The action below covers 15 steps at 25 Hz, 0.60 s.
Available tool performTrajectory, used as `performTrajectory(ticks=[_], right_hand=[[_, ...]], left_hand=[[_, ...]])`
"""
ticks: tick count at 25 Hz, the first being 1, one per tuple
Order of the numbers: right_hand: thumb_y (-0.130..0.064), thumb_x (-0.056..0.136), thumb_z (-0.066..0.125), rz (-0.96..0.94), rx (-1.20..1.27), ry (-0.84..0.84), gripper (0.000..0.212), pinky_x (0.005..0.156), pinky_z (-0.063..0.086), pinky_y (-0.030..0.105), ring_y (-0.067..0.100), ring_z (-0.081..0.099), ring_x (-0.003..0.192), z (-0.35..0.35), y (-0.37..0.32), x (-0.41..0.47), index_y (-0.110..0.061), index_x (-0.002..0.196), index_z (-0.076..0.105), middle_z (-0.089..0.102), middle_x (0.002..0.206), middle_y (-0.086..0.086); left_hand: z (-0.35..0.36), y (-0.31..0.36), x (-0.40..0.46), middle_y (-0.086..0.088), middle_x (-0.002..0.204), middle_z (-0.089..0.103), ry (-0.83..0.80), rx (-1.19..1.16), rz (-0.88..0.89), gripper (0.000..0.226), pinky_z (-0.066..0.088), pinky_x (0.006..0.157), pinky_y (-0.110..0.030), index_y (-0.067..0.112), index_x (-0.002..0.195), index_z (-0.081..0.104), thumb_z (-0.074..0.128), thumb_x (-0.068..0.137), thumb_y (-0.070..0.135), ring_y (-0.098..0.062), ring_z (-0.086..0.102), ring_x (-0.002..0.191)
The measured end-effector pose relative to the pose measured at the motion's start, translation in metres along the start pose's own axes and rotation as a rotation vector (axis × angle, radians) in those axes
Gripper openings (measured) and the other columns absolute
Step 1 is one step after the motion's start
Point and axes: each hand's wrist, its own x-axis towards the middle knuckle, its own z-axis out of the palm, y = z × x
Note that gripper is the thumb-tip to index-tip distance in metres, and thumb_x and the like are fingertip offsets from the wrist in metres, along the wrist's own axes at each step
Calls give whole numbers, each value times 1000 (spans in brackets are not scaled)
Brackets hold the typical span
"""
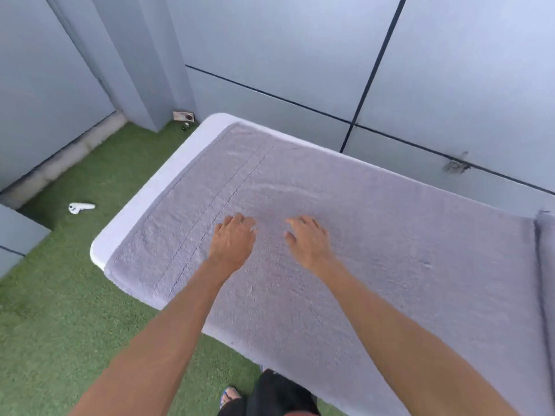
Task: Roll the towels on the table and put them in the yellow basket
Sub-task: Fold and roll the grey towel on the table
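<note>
Resting palm-down near the middle of the towel [345, 235], the left hand [232, 244] and the right hand [307, 241] lie side by side, a small gap between them. Fingers of both hands are slightly bent and spread, tips on the cloth; neither hand grips anything. Motion blur hides finer detail of the fingertips.

Towel: grey, spread flat, covering nearly the whole table [144, 199]. Its near edge hangs over the table's front side. A stitched band runs across it just left of the left hand. Only the table's white left rim and rounded corners show bare.

Second towel [545, 265]: grey, at the right frame edge, touching or just beside the first; which one cannot be told.

Floor: green turf [60, 310]. A small white object [81, 207] lies on it, well left of the table. Grey wall panels [300, 55] stand behind the table.
</note>
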Motion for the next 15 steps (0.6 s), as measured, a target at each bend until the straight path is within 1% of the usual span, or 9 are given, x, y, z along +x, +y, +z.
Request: performTrajectory(ticks=[3,6,8,10,12,13,15], right_hand=[[-23,97,45,60,34,15,34,98,38,44,28,45,122,-11,-6,77,-17,129,53,53,128,6],[-17,96,46,116,38,62,23,93,42,43,30,51,112,-23,2,154,-13,115,59,57,119,6],[-13,95,47,138,23,126,22,92,44,44,30,52,110,-29,15,205,-11,113,60,58,118,7],[-8,93,48,188,-12,181,25,90,44,44,32,49,111,-33,34,246,-11,115,60,57,117,8],[-9,93,49,241,-52,242,27,88,42,41,31,45,110,-36,57,274,-13,117,60,54,117,7],[-12,93,49,249,-63,267,24,85,41,39,30,44,108,-38,67,282,-13,114,61,54,116,7],[-14,92,53,223,-24,300,17,76,39,34,27,45,102,-39,82,295,-14,102,66,57,107,5]], left_hand=[[-7,-26,90,-9,119,57,21,-17,41,27,41,94,-42,10,121,59,47,97,16,-28,51,111],[-8,-42,182,-10,119,56,-10,29,49,26,42,92,-42,9,118,60,49,94,6,-30,50,112],[-5,-50,245,-12,118,55,-12,27,56,28,46,90,-45,7,117,60,50,91,0,-32,50,112],[0,-53,298,-15,115,54,-5,39,94,28,50,83,-47,5,112,60,50,88,-5,-35,51,109],[3,-58,341,-14,116,49,8,57,122,27,50,77,-48,6,111,59,50,87,-5,-35,51,105],[5,-62,358,-13,116,48,14,68,137,27,49,76,-48,8,110,60,52,88,-4,-34,50,104],[10,-72,385,-13,110,50,40,43,172,21,50,78,-48,11,104,63,54,89,0,-35,51,101]])
